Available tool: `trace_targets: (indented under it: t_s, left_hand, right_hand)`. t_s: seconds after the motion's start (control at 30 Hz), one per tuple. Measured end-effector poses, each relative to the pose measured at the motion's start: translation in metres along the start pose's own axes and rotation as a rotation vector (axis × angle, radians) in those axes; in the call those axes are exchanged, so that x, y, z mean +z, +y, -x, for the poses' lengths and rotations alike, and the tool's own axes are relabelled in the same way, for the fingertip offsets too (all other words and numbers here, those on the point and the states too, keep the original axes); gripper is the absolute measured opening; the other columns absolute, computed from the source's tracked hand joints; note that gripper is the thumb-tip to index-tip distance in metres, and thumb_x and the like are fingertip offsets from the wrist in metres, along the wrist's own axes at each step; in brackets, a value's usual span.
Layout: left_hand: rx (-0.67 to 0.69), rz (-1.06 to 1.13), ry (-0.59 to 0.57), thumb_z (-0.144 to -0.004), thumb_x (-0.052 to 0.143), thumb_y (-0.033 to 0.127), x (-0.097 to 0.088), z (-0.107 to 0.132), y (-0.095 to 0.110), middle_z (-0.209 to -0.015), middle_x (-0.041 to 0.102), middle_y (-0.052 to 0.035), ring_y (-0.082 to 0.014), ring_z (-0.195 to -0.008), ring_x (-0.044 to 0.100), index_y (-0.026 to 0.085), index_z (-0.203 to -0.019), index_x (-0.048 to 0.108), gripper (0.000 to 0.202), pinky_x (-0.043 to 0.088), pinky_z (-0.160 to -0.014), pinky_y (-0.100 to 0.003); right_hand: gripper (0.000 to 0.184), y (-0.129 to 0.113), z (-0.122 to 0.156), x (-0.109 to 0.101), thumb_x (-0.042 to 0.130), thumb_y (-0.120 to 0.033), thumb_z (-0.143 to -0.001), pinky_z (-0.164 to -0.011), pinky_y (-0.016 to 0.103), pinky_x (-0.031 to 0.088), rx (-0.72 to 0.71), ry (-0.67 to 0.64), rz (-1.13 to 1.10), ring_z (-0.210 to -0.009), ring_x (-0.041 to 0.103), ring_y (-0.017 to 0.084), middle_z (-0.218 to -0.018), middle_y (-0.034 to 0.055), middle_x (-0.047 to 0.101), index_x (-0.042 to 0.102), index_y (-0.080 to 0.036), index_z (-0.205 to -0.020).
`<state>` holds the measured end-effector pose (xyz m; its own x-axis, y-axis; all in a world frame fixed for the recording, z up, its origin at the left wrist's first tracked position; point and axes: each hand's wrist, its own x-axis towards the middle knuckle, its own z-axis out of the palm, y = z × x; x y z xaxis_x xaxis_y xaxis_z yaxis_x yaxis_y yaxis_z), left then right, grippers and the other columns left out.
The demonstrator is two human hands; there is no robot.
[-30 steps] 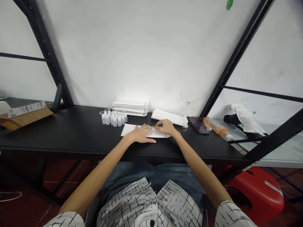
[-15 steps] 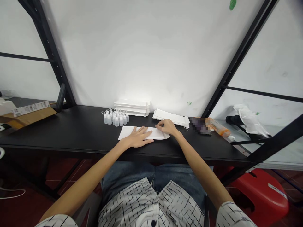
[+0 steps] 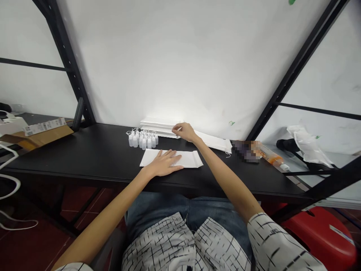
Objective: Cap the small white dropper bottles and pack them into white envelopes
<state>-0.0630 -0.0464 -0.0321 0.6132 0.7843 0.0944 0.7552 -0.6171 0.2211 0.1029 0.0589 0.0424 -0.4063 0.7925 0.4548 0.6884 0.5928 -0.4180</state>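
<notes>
A flat white paper bag [image 3: 188, 160] with a folded flap at its right end lies near the table's front edge. My left hand [image 3: 165, 163] rests flat on it, fingers spread, covering its middle. Farther back, my right hand [image 3: 184, 131] is at the right end of a stack of white paper bags [image 3: 158, 122]. Its fingers are bent together there; whether they grip a bag's edge is hidden. Several small translucent bottles [image 3: 143, 140] with white loops on top stand in a group left of the stack.
Another pile of white bags [image 3: 214, 141], a string at its end, lies on the black table [image 3: 96, 154] at right. Beyond it are a blurred dark item and an orange-labelled bottle [image 3: 272, 156]. A cardboard box [image 3: 47, 135] lies at left; black rack posts [image 3: 81, 96] flank the table.
My right hand has left the flap of the front bag and moved back and left to the stack. My left hand stays flat on the bag. The view has shifted slightly.
</notes>
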Motion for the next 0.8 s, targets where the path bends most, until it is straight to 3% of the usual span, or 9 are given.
trace_targets:
  t_s: [0.17, 0.33, 0.57, 0.8]
  left_hand:
    - [-0.068, -0.026, -0.033, -0.093, 0.024, 0.069, -0.007, 0.006, -0.006, -0.161, 0.022, -0.0108, -0.029, -0.15, 0.013, 0.027, -0.151, 0.035, 0.072, 0.007, -0.117, -0.054]
    - [-0.08, -0.038, -0.052, -0.094, 0.023, 0.069, -0.01, 0.008, 0.0, -0.161, 0.021, -0.0083, -0.0311, -0.149, 0.013, 0.026, -0.151, 0.034, 0.073, 0.008, -0.118, -0.053]
    - [-0.069, -0.039, -0.037, -0.095, 0.025, 0.066, -0.01, 0.008, 0.0, -0.161, 0.023, -0.0106, -0.032, -0.149, 0.014, 0.024, -0.15, 0.036, 0.07, 0.01, -0.117, -0.054]
    - [0.001, -0.079, 0.085, -0.096, 0.028, 0.064, -0.004, 0.006, -0.003, -0.152, 0.042, -0.0131, -0.0331, -0.141, 0.035, 0.026, -0.14, 0.05, 0.063, 0.026, -0.111, -0.055]
  right_hand:
    - [0.016, -0.024, -0.043, 0.027, 0.06, -0.02, -0.086, -0.067, 0.022, 0.051, -0.047, -0.148, -0.049, -0.065, 0.067, 0.011, -0.091, 0.004, 0.074, 0.071, -0.015, -0.096]
    - [0.013, -0.035, -0.052, 0.047, 0.062, -0.019, -0.085, -0.07, 0.023, 0.051, -0.062, -0.178, 0.024, -0.069, 0.067, 0.012, -0.09, 0.0041, 0.074, 0.073, -0.016, -0.092]
    - [0.01, -0.034, -0.051, 0.051, 0.064, -0.018, -0.081, -0.078, 0.025, 0.049, -0.045, -0.11, 0.038, -0.079, 0.07, 0.016, -0.084, 0.0001, 0.075, 0.075, -0.019, -0.08]
    - [0.009, -0.004, -0.032, 0.028, 0.06, -0.015, -0.081, -0.072, 0.022, 0.05, 0.097, 0.133, -0.327, -0.061, 0.071, 0.011, -0.079, 0.0004, 0.073, 0.068, -0.015, -0.076]
